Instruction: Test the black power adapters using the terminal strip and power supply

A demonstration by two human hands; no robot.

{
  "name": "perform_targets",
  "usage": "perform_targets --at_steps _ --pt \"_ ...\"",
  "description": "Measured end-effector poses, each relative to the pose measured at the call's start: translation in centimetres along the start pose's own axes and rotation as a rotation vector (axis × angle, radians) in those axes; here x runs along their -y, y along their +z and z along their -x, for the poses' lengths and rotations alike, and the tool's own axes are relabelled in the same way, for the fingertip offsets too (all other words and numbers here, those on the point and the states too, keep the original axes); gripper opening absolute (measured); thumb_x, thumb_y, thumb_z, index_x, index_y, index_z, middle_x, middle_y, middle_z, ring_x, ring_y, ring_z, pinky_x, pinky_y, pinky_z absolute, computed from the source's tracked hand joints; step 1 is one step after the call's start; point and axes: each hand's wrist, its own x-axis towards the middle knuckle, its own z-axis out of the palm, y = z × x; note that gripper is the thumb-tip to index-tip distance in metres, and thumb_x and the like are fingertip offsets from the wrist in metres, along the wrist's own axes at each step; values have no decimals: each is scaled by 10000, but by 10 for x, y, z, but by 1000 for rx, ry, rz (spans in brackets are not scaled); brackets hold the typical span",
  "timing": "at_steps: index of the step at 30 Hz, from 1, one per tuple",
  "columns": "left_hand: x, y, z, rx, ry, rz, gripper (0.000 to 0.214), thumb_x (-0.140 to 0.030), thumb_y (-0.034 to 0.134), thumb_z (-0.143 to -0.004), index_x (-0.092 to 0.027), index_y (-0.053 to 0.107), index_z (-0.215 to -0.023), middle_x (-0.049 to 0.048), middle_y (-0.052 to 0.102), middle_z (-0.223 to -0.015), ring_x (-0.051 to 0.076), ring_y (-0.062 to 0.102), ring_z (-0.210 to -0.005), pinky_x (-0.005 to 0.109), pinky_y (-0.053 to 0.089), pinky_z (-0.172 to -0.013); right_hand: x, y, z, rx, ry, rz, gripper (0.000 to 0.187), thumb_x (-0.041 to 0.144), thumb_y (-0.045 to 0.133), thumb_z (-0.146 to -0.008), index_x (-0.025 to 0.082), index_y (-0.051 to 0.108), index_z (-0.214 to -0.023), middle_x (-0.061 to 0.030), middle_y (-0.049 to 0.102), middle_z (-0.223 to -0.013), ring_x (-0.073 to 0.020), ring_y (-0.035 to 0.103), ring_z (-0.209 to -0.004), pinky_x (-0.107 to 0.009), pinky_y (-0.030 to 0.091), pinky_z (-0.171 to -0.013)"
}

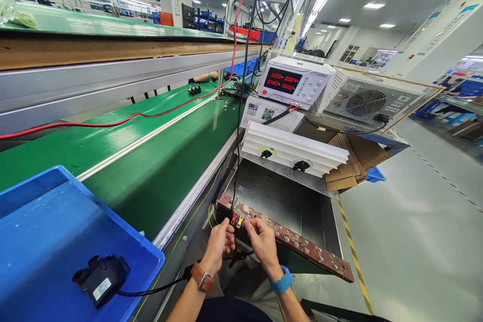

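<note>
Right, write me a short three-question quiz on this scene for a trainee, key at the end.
1. True or false: the black part in the blue bin bears a white label.
2. Multiple choice: what are the fingertips of the left hand and the right hand closest to?
A) the cardboard
B) the small coloured pieces
C) the red cable
3. Fill the gap: the wristband on the right wrist is ____.

Key: 1 true; 2 B; 3 blue.
</note>
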Motion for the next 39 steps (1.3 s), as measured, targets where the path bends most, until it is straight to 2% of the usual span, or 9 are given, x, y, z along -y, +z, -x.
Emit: perform_targets --at_steps 2,5,8,11,19,28,34,39 --pt "7 0 -8 -110 82 -114 440 -610 597 -821 -185 511 -746 -42 530 -548 87 501 -436 193 274 -410 -4 5 -7 -11 123 -24 567 711 570 -829 161 637 -710 -19 526 -563 -168 447 -528 -298 361 -534" --pt "15 4 -20 -179 112 -265 325 -486 582 -882 -175 537 -800 -9 598 -632 107 548 -481 204 322 -411 -8 10 -17 -29 175 -17 617 767 554 -781 158 626 -705 -19 520 -576 -171 437 -551 -303 364 -564" --pt "20 10 -32 -154 121 -287 269 -407 542 -936 -154 580 -853 34 660 -709 126 608 -536 214 398 -442 -13 13 -25 -52 125 51 590 731 535 -804 161 626 -681 -42 572 -609 -185 475 -592 -308 386 -606" --pt "23 14 -41 -159 150 -245 256 -375 567 -938 -142 607 -840 46 677 -700 139 643 -567 218 443 -482 -19 15 -29 -24 62 97 546 666 516 -850 158 661 -715 -57 631 -647 -195 517 -615 -309 408 -636" --pt "32 11 -49 -165 201 -181 197 -314 634 -905 -133 648 -829 24 669 -637 137 645 -553 212 436 -501 -33 16 -30 38 -92 154 451 549 481 -959 182 702 -819 -63 712 -779 -212 616 -697 -310 431 -680" --pt "31 9 -50 -152 191 -156 165 -277 624 -901 -126 648 -838 23 674 -624 138 644 -543 214 431 -493 -37 13 -30 77 -117 163 435 532 484 -968 187 731 -871 -80 727 -816 -230 644 -725 -308 451 -683" --pt "29 11 -47 -163 190 -128 266 -385 727 -846 -137 643 -802 16 659 -609 130 630 -528 209 411 -488 -39 13 -30 67 -132 182 453 549 476 -989 188 713 -850 -80 724 -827 -223 644 -738 -308 453 -691" --pt "30 11 -48 -168 189 -130 232 -351 714 -856 -137 649 -796 21 665 -616 133 637 -532 212 418 -496 -39 13 -31 90 -147 170 442 536 472 -986 191 735 -896 -92 736 -856 -240 661 -769 -321 480 -711"
